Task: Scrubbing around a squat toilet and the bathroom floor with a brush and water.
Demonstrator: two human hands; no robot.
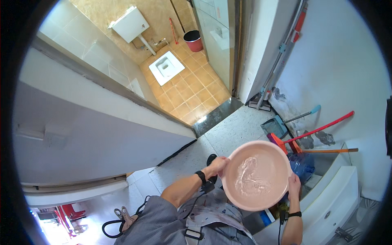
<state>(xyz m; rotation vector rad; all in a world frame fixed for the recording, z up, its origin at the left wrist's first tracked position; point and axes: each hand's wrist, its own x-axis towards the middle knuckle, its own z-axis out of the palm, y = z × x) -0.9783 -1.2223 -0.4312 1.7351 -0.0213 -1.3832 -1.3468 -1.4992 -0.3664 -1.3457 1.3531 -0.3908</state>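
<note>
A round pink plastic basin (257, 200) with rippling clear water in it is held in front of my body. My left hand (219, 166) grips its left rim. On the right rim, my right hand (294, 185) is closed around the edge, with most of its fingers hidden beneath. The basin looks roughly level, and it hides part of the floor and of the things below. Each of my wrists has a black band.
Ahead, past a dark wet threshold (218, 115), lie a squat toilet (167, 68) and a red bucket (194, 46). A dustpan (274, 127), brooms, mops and a blue water jug (301, 167) stand on the right, near a white sink (332, 205). A wall (101, 131) runs along the left.
</note>
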